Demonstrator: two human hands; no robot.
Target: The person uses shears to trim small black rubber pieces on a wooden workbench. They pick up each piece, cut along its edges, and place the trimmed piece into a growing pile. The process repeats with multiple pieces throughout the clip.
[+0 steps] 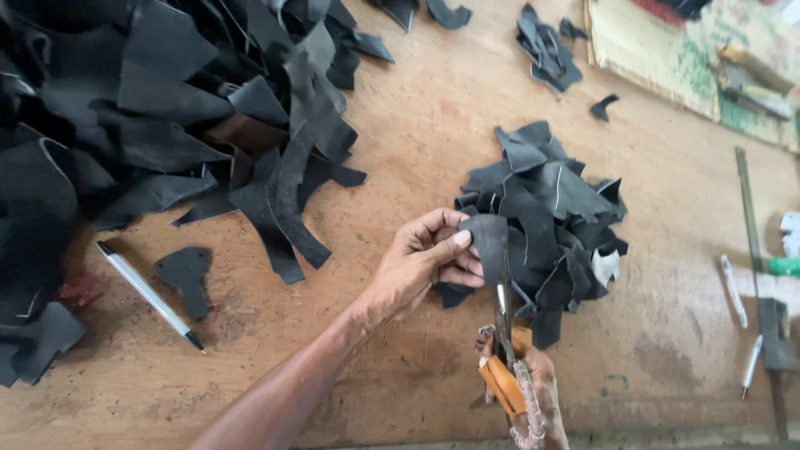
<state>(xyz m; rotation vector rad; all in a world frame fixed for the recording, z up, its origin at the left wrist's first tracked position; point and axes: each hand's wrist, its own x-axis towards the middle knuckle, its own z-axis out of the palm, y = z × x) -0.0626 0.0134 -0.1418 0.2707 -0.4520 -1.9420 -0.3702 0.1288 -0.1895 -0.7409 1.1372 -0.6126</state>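
Left hand (425, 262) pinches black scrap (487, 242); right hand (525, 392) grips scissors (504, 350). Thumb near blades: slip risks a nick.

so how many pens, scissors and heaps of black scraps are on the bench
pens: 4 — silver one, three at right
scissors: 1, in the right hand
scrap heaps: 2 — big, small
total: 7
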